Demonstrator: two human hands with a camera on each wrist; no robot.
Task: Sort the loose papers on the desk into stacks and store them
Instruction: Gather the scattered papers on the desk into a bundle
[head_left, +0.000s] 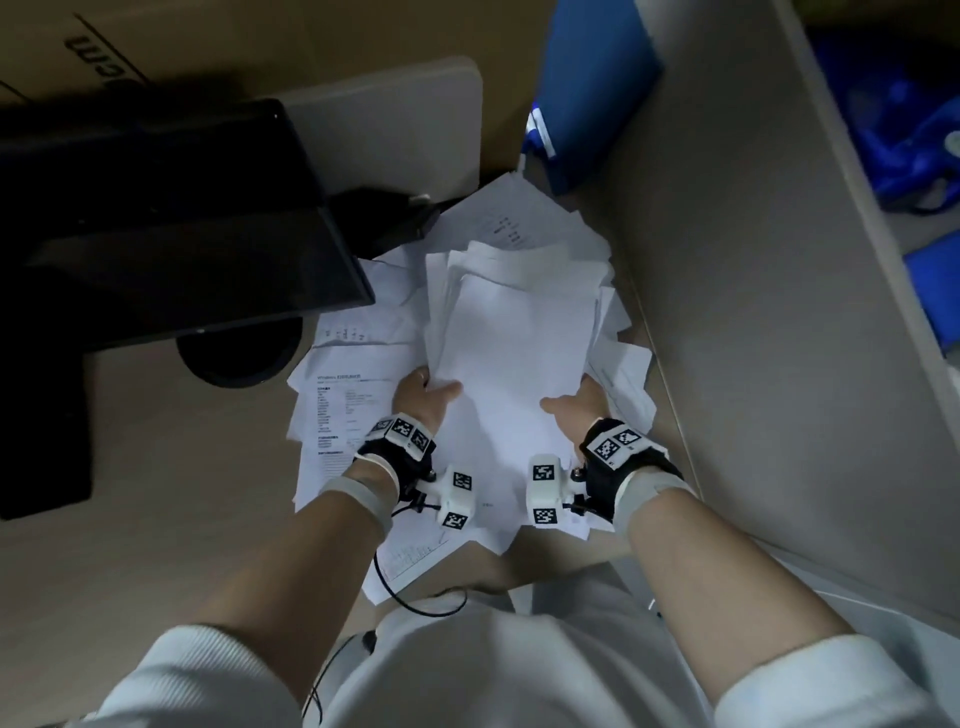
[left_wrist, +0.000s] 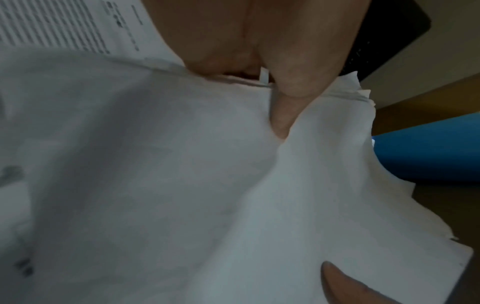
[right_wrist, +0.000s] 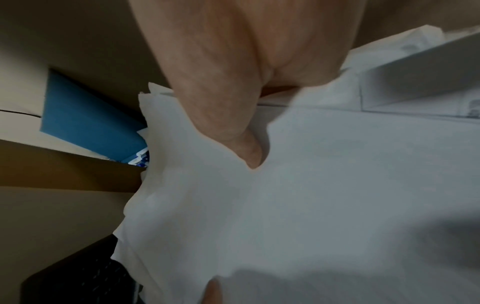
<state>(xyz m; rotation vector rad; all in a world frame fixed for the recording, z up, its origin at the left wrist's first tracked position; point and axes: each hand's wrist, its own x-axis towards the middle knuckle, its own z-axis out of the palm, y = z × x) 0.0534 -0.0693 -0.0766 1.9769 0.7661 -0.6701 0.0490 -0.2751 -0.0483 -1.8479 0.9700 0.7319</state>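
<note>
A thick bundle of white papers (head_left: 511, 332) is held between both hands above the desk. My left hand (head_left: 423, 397) grips its left edge, thumb on top and fingers underneath. My right hand (head_left: 574, 405) grips its right edge the same way. In the left wrist view the thumb presses into the bundle of papers (left_wrist: 182, 174). The right wrist view shows the bundle of papers (right_wrist: 311, 185) with the thumb pressed onto it. More loose printed sheets (head_left: 348, 400) lie spread on the desk beneath the bundle.
A dark monitor (head_left: 171, 234) on a round base (head_left: 239, 358) stands at the left. A blue folder (head_left: 592, 88) leans at the back right beside a beige partition (head_left: 753, 260). A cardboard box (head_left: 156, 31) sits behind the monitor.
</note>
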